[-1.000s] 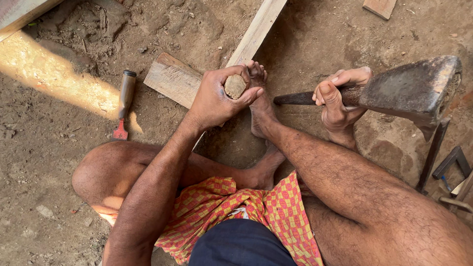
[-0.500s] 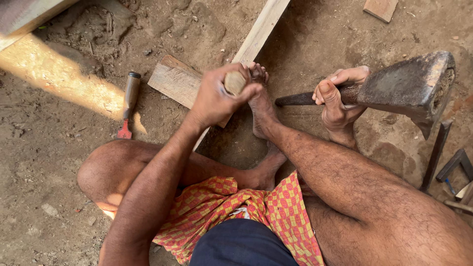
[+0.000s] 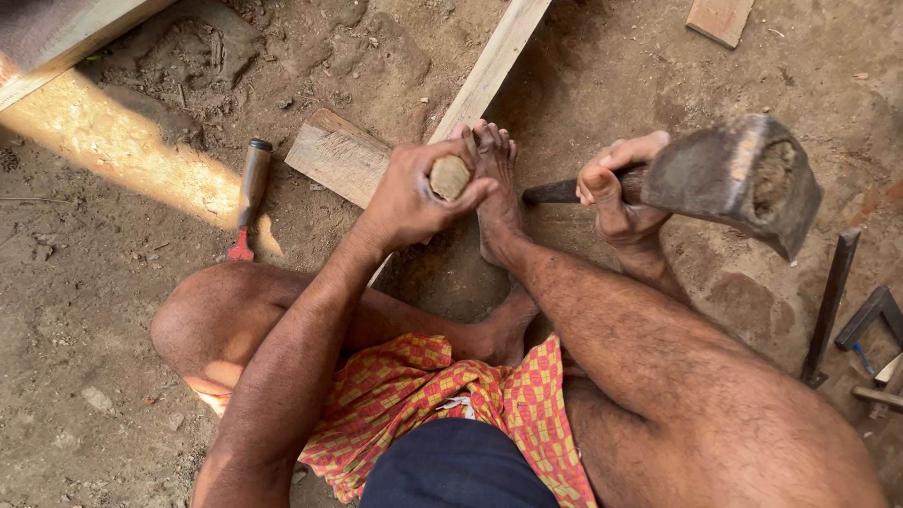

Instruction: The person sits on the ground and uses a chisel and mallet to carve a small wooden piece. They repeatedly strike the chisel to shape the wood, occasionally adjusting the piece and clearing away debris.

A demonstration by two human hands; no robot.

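On a dirt floor strewn with offcuts, we sit cross-legged and look down at our own two hands at work. Our left hand (image 3: pixel 414 193) is wrapped tight around the wooden handle of a chisel (image 3: pixel 450 176), its pale round butt end showing between thumb and forefinger; the blade below is hidden by the fist. Our right hand (image 3: pixel 616 193) is clenched on the dark haft of a heavy iron axe head (image 3: pixel 729 179), which hangs raised to the right of the chisel, its blunt back turned toward us. Our bare foot (image 3: pixel 494 183) rests just beside the left fist, toes pressing on a long pale wooden batten (image 3: pixel 494 61) that runs up and out of view. A short plank (image 3: pixel 339 155) lies under the batten, to the left. A second chisel (image 3: pixel 249 193) with a wooden handle lies apart on the dirt at left. Metal tools (image 3: pixel 832 301) lie at the right edge.
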